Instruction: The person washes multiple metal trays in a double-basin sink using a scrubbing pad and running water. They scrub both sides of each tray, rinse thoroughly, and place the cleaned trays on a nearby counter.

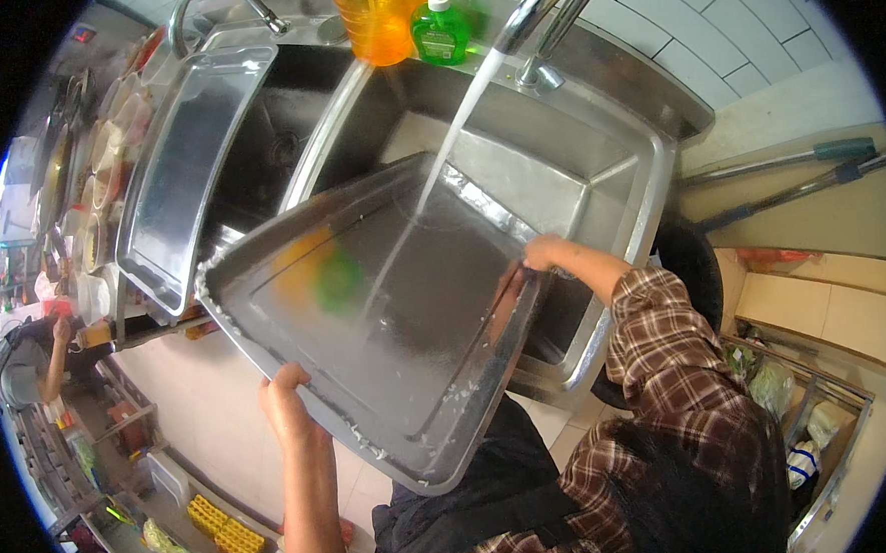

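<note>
A large metal tray (385,317) is tilted over the right sink basin (534,151), with bits of white residue along its rim and near corner. My left hand (287,393) grips its left edge, thumb on the rim. On the opposite edge, my right hand (551,253) holds the tray, its fingers partly hidden. From the chrome faucet (542,16) a stream of water (454,126) runs onto the far part of the tray. Its wet surface mirrors orange and green.
An orange bottle (373,21) and a green pump bottle (439,29) stand behind the basins. Another metal tray (197,169) rests across the left basin (274,142). Long-handled tools (776,188) lean at right. A person (31,366) is far left. Yellow egg trays (227,532) sit on a shelf.
</note>
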Demonstrator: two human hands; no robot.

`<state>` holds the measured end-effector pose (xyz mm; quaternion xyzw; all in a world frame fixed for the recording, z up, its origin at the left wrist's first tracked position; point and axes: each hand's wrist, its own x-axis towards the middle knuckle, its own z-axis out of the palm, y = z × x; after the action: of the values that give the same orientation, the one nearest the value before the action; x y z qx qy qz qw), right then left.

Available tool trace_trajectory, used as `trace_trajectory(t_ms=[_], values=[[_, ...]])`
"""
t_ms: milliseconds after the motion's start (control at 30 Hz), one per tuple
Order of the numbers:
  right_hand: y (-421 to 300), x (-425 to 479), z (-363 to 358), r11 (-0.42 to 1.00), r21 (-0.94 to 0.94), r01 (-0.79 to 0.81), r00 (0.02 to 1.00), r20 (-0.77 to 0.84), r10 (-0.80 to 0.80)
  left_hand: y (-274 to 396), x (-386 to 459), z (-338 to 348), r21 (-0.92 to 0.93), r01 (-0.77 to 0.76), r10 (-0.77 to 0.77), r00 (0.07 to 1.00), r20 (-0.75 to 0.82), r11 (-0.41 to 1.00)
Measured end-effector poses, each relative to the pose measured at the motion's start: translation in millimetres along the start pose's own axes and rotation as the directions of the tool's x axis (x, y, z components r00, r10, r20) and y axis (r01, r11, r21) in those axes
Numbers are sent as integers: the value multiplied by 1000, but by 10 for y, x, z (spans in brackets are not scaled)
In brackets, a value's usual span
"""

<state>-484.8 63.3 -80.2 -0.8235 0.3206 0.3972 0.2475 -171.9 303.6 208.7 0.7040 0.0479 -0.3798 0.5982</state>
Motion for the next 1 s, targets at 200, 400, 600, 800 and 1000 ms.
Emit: trace_trajectory(t_ms=[200, 400, 600, 800, 1000], values=[[-650, -723, -313, 958, 68, 279, 960, -58, -275, 27, -138, 259, 103, -42, 53, 993, -104, 994], [-650, -822, -368, 960, 86, 267, 963, -73, -261, -48, -81, 98, 63, -34, 38, 997, -67, 997], [266, 285, 175, 980, -169, 108, 988, -88, -124, 20, -134, 220, 152, -52, 70, 991, -114, 987], [85, 318, 11, 1000, -9, -8, 996, -89, 7, -71, -69, 114, 68, -42, 55, 977, -205, 997], [-234, -141, -124, 913, 166, 373, 928, -51, -370, -37, -83, 256, 73, -63, 74, 986, -147, 995]])
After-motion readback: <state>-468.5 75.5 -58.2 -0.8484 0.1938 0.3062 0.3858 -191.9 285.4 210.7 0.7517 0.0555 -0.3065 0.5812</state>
